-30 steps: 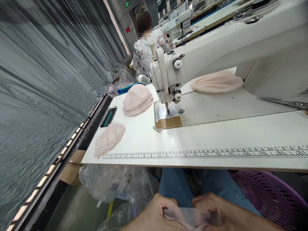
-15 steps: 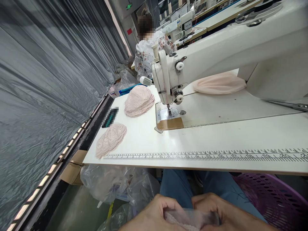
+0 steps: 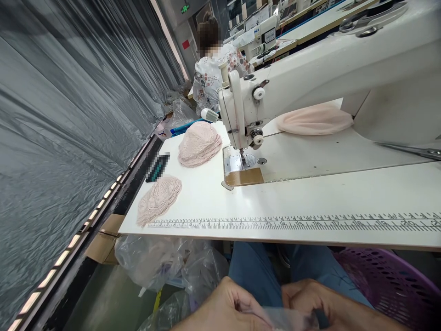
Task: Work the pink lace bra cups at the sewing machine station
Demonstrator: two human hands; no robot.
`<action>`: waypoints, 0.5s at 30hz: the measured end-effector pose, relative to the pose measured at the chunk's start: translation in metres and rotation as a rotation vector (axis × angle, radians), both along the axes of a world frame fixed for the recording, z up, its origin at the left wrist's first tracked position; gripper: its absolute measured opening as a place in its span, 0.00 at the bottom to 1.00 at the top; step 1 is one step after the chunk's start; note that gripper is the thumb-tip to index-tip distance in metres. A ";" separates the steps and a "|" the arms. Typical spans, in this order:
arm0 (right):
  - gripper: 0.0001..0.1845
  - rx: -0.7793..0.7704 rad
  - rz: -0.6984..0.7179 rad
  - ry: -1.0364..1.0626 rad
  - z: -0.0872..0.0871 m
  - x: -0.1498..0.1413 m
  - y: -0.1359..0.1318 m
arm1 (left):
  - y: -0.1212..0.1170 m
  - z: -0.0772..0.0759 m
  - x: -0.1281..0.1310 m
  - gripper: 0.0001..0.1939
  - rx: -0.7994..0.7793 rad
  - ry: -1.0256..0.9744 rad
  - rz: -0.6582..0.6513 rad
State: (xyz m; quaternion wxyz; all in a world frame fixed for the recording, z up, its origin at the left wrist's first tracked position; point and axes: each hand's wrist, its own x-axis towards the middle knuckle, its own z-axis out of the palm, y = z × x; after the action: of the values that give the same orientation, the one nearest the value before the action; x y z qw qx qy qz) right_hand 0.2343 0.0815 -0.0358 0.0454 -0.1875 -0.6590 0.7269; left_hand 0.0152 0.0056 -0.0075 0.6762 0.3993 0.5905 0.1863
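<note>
At the bottom edge, over my lap, my left hand (image 3: 229, 309) is closed with its fingers bent round a pale, see-through piece of fabric (image 3: 285, 318). Opposite it, my right hand (image 3: 315, 301) grips the other side of that piece. A small dark grey thing (image 3: 321, 318) shows by the right fingers; its kind cannot be made out. The lower part of both hands and of the fabric is cut off by the frame. Beyond them stands a white sewing machine (image 3: 241, 105), its presser foot over the metal needle plate (image 3: 237, 162).
On the white table (image 3: 193, 197) lie a stack of pink lace pieces (image 3: 200, 145), a smaller lace pile (image 3: 160, 198), peach fabric (image 3: 315, 120) and scissors (image 3: 413, 151). A ruler strip runs along the front edge. Below are plastic bags (image 3: 155, 262) and a purple basket (image 3: 396, 280). A person sits ahead.
Both hands have shifted slightly, the right one a little to the right. The lace edge that showed between them is now mostly out of sight. The table things stay put.
</note>
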 end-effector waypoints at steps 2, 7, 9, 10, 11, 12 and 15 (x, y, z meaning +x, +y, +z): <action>0.19 0.002 -0.012 -0.023 0.000 -0.001 -0.001 | 0.000 -0.001 0.002 0.25 -0.004 0.014 -0.005; 0.15 0.021 -0.109 -0.093 -0.003 -0.003 -0.006 | 0.003 0.000 0.004 0.29 -0.026 0.038 -0.025; 0.14 0.016 -0.123 -0.102 -0.004 -0.001 -0.006 | 0.002 -0.003 0.000 0.30 -0.033 0.034 -0.034; 0.14 0.006 -0.123 -0.099 -0.004 0.000 -0.006 | 0.000 -0.006 -0.002 0.30 -0.038 0.035 -0.039; 0.14 -0.006 -0.117 -0.093 -0.005 0.002 -0.005 | -0.002 -0.011 -0.006 0.30 -0.042 0.044 -0.045; 0.15 -0.019 -0.106 -0.083 -0.005 0.003 -0.004 | -0.004 -0.016 -0.009 0.30 -0.041 0.061 -0.049; 0.17 -0.040 -0.073 -0.066 -0.010 0.009 0.000 | -0.011 -0.029 -0.018 0.30 -0.016 0.123 -0.051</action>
State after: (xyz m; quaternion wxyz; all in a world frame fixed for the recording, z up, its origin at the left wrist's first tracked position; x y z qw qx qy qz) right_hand 0.2430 0.0811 -0.0454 0.0464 -0.2361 -0.6384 0.7312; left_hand -0.0026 -0.0053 -0.0367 0.6462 0.4194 0.6221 0.1395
